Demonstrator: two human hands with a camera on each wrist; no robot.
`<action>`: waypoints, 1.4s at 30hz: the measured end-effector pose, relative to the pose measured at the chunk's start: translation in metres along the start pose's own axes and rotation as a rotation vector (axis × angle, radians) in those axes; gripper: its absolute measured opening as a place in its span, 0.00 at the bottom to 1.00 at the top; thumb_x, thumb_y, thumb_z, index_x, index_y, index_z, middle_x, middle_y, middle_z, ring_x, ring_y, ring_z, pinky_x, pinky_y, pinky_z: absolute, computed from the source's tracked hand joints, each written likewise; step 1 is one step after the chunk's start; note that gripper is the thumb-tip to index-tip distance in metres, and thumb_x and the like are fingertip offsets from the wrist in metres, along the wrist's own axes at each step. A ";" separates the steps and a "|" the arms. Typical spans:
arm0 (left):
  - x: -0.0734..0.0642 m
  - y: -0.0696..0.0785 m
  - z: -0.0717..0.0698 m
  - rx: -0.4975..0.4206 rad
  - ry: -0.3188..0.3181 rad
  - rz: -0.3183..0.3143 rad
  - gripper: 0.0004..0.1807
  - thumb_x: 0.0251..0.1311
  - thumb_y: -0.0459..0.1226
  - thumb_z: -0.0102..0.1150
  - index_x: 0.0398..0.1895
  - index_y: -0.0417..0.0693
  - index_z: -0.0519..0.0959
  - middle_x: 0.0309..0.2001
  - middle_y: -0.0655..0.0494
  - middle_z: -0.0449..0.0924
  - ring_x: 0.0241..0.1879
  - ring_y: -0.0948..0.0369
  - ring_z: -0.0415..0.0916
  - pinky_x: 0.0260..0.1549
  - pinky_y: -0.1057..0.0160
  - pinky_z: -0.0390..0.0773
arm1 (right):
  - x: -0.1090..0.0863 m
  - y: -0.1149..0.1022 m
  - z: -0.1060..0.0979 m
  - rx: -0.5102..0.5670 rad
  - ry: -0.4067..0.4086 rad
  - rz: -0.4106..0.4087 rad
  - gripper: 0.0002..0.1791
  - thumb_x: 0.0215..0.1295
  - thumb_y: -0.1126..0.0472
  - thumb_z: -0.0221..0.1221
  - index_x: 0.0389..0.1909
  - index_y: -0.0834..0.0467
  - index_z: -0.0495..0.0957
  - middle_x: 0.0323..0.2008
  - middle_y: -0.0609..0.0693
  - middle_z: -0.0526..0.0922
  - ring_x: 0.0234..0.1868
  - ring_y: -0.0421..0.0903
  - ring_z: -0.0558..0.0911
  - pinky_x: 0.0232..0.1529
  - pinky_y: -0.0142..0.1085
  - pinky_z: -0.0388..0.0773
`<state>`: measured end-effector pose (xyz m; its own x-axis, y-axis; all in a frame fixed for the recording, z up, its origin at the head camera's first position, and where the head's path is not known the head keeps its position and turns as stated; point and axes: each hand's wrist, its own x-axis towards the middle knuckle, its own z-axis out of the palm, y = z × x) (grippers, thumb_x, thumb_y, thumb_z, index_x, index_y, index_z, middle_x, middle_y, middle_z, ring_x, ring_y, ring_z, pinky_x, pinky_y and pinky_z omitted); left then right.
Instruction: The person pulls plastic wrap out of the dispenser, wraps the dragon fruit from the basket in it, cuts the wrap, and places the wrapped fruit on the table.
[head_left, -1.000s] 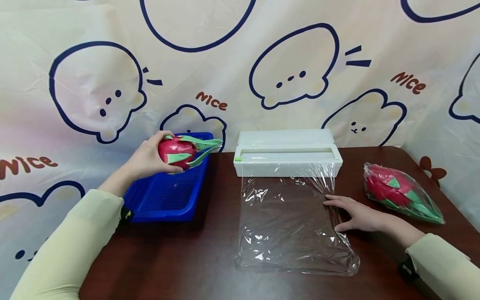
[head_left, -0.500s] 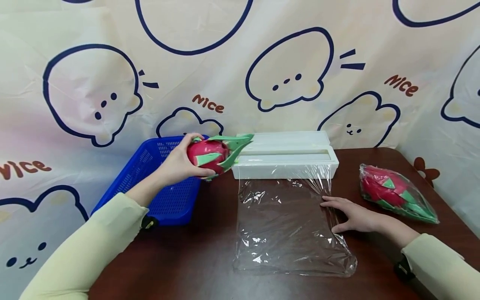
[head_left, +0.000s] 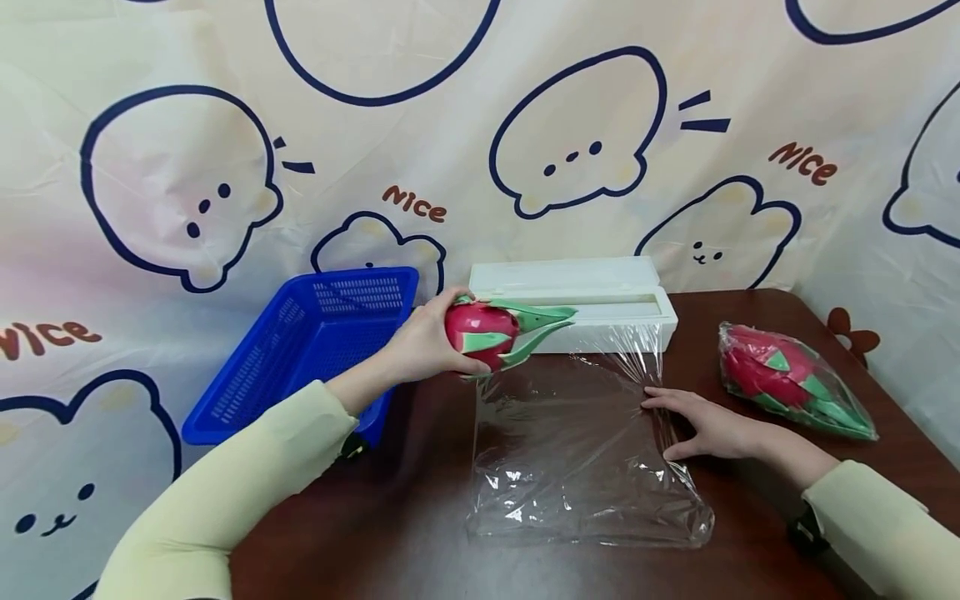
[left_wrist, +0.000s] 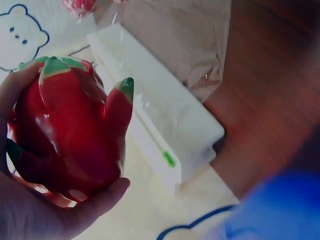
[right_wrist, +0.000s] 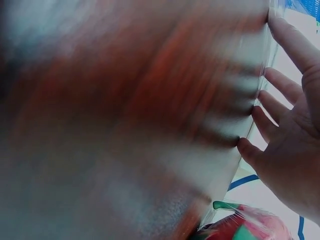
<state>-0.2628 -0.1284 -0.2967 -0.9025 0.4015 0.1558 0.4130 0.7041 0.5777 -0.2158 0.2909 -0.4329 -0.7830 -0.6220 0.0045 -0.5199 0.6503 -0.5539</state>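
Observation:
My left hand [head_left: 423, 343] grips a red dragon fruit [head_left: 480, 332] with green leaf tips, fingers over its top and thumb below. The fruit hangs in front of a white cling film dispenser [head_left: 645, 337], over the upper left corner of the film. From the dispenser a clear sheet of cling film [head_left: 562, 467] lies drawn out on the table, gathered along its right side. There my right hand [head_left: 712, 429] rests its spread fingertips on the film's edge. In the right wrist view, the straight fingers [right_wrist: 285, 85] meet the tabletop.
A blue plastic basket [head_left: 300, 292] stands at the left on the brown table [head_left: 390, 533]. At the right lies another dragon fruit [head_left: 780, 371] wrapped in clear film. Behind the dispenser hangs a cream printed cloth [head_left: 465, 150].
My left hand has carried the dragon fruit rightward, from above the basket to the front of the dispenser. The right hand stays at the film's right edge.

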 end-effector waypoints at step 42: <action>0.042 0.035 0.105 0.365 -0.400 0.203 0.54 0.32 0.54 0.81 0.68 0.64 0.63 0.55 0.57 0.70 0.51 0.57 0.64 0.33 0.60 0.74 | 0.001 0.001 -0.002 0.033 -0.035 0.041 0.41 0.54 0.44 0.69 0.64 0.62 0.69 0.68 0.67 0.61 0.67 0.69 0.57 0.60 0.66 0.57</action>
<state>-0.2732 -0.0252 -0.3542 -0.7134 0.6902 -0.1217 0.6527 0.7175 0.2433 -0.2174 0.2919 -0.4321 -0.7906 -0.6105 -0.0470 -0.4759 0.6609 -0.5803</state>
